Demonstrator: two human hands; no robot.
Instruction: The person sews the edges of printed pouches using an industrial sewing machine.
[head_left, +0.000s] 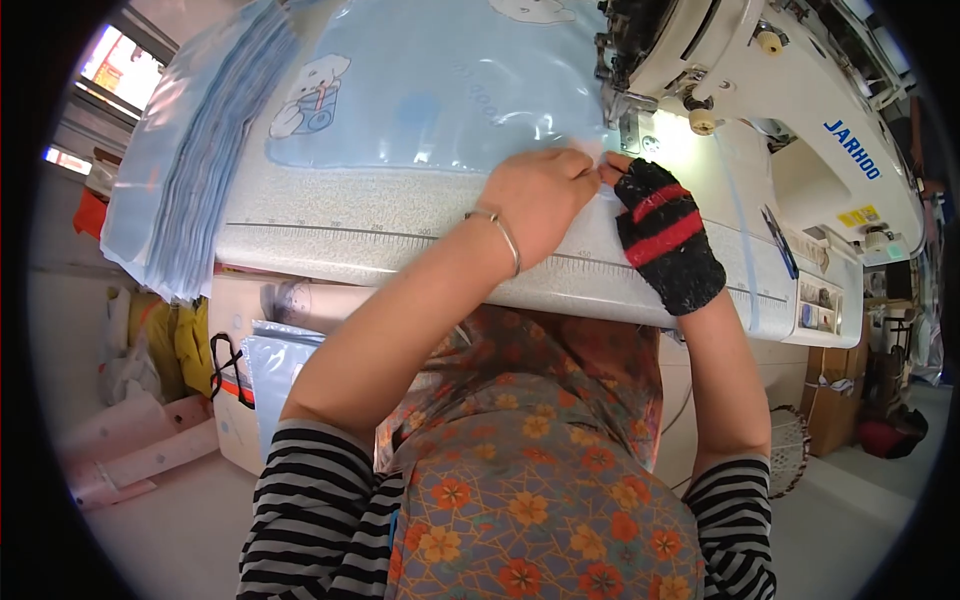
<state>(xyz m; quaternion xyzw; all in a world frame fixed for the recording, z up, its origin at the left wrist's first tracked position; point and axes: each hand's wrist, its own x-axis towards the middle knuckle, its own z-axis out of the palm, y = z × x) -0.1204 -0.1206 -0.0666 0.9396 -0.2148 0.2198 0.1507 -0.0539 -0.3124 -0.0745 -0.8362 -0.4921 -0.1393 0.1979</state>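
Note:
A glossy light-blue plastic sheet (pixel 400 100) printed with white cartoon animals lies on the sewing machine's bed. Its right corner reaches to the presser foot (pixel 628 118). My left hand (pixel 540 200), bare with a metal bangle at the wrist, is closed on the sheet's near edge at that corner. Close against it, my right hand (pixel 665 235), in a black and red fingerless glove, has its fingertips pinched at the same corner. Exactly what lies between the right fingertips is too small to make out.
The white sewing machine (pixel 800 130) rises at the right, its lamp lit. A thick stack of blue plastic sheets (pixel 190 150) hangs over the table's left end. Dark thread snips (pixel 780 243) lie at the right, beside a small parts tray (pixel 820 305). A light-blue strip (pixel 745 220) crosses the bed.

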